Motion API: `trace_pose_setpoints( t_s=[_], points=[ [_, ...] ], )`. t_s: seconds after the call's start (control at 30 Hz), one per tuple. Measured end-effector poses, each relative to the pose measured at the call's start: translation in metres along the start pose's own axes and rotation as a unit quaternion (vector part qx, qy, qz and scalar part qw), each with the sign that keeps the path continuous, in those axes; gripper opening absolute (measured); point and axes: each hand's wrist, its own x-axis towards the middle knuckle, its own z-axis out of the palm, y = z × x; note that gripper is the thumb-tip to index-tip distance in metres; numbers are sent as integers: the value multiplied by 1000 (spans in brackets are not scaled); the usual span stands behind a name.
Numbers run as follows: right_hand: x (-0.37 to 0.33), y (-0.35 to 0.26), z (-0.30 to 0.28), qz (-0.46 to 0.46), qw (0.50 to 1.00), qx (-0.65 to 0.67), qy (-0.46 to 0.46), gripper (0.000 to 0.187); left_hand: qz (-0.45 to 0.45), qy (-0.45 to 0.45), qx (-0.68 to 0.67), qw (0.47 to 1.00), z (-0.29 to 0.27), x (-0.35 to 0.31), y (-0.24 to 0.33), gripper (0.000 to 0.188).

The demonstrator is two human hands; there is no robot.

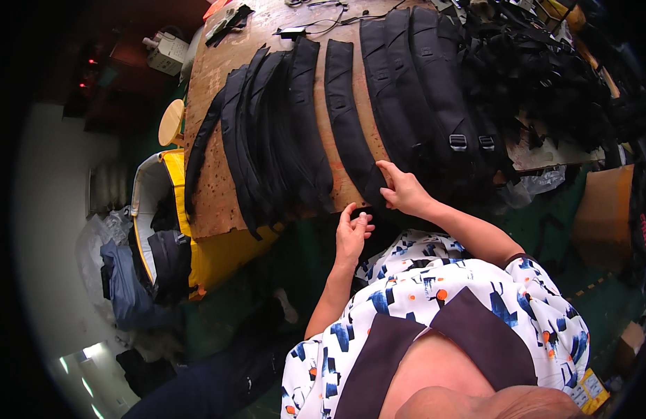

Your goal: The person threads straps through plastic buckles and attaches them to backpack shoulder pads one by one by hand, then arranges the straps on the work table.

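Right hand pinching lower end of long black padded fabric strap on worn wooden desk; left hand w/ fingers loosely curled, empty, just beside.

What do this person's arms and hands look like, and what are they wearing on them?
Both the left hand and the right hand are bare, with no gloves, and no rings or watch that I can make out. The forearms are uncovered too. Short sleeves of a white top printed with blue, black and orange patches end near the elbows.
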Motion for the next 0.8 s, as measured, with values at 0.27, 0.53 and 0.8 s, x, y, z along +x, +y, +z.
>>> trace_pose_setpoints(
  t_s=[0.27,0.53,0.8],
  points=[
    [-43,-11,-14,-146,988,-43,-12,46,154,-21,-41,987,16,46,21,52],
    [-56,26,-199,6,962,-69,264,9,232,25,281,931,24,58,39,28],
    [31,95,-239,5,845,-248,474,23,295,44,182,937,41,32,55,18]
  ],
)
